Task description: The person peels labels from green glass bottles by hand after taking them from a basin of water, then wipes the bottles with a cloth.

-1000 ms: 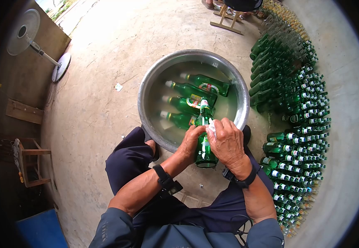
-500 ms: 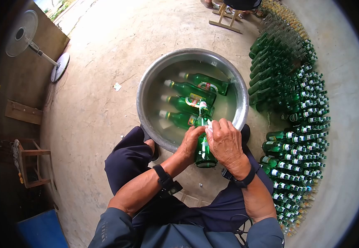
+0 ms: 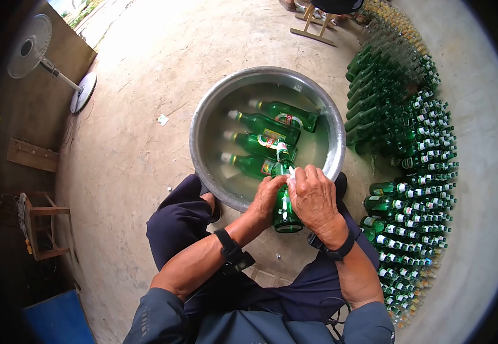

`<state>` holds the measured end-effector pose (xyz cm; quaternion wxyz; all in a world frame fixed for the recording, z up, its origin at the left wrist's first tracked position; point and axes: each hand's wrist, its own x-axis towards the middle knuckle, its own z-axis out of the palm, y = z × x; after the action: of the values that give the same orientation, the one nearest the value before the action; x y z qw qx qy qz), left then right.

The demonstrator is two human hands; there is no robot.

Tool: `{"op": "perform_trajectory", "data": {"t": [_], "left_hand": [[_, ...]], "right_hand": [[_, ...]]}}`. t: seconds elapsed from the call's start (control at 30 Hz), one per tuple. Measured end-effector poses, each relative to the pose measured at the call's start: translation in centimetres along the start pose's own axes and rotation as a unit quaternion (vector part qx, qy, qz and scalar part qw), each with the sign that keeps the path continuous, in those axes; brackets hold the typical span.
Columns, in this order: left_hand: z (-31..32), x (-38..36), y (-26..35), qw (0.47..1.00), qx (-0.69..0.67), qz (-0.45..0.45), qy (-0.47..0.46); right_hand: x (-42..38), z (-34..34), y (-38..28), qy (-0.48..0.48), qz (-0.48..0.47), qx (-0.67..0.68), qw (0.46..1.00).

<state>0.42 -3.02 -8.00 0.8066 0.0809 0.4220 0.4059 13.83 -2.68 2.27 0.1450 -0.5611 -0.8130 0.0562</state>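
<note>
A green glass bottle (image 3: 284, 213) lies across the near rim of a metal basin (image 3: 341, 137), its neck pointing away over the water and its base toward me. My left hand (image 3: 265, 202) is closed around its left side. On the other side, my right hand (image 3: 314, 195) has its fingers bent against the glass, pinching a white scrap (image 3: 291, 171) that looks like wet label paper. White bits cling to the bottle's side. Several labelled green bottles lie in the cloudy water, among them a bottle (image 3: 269, 127) near the middle.
Rows of green bottles (image 3: 415, 206) stand along the wall at right, with more bottles (image 3: 369, 97) behind them. A standing fan (image 3: 31, 46) is at far left, above a wooden stool (image 3: 45, 212). At the top is a wooden stand (image 3: 312, 35), with part of a person's foot nearby.
The held bottle has shifted slightly to the right, and both hands have moved a little with it. The bottles in the basin stay where they were.
</note>
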Motion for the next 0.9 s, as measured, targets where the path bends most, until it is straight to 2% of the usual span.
{"op": "perform_trajectory", "data": {"t": [0.13, 0.27, 0.33, 0.37, 0.43, 0.67, 0.73, 0.87, 0.9], "left_hand": [[-0.5, 0.2, -0.3, 0.998, 0.056, 0.037, -0.018], [-1.1, 0.6, -0.7, 0.998, 0.053, 0.028, -0.021], [-1.3, 0.8, -0.9, 0.985, 0.144, 0.097, -0.026], [-1.4, 0.8, -1.0, 0.984, 0.144, 0.097, -0.026], [1.5, -1.4, 1.7, 1.0, -0.01, 0.01, 0.026], [3.3, -2.6, 5.2, 0.997, 0.016, 0.079, 0.006], [3.1, -2.4, 5.2, 0.997, 0.019, 0.079, 0.003], [3.3, -2.7, 4.8, 0.997, -0.01, 0.069, -0.017], [3.5, -2.9, 4.7, 0.997, -0.025, 0.071, -0.015]], "right_hand": [[-0.1, 0.3, 0.1, 0.001, 0.001, 0.006, 1.0], [-0.1, 0.3, 0.0, -0.002, 0.001, 0.001, 1.0], [0.0, 0.1, -0.1, 0.0, 0.001, 0.009, 1.0], [0.0, 0.0, -0.1, 0.0, 0.001, 0.009, 1.0], [0.1, -0.1, 0.0, 0.014, -0.012, 0.007, 1.0], [0.7, -1.3, -0.2, 0.072, 0.01, 0.125, 0.99], [0.8, -1.7, -0.3, 0.091, -0.001, 0.179, 0.98], [1.1, -1.5, -0.3, 0.117, 0.008, 0.205, 0.972], [1.2, -1.4, -0.4, 0.123, 0.033, 0.229, 0.965]]}}
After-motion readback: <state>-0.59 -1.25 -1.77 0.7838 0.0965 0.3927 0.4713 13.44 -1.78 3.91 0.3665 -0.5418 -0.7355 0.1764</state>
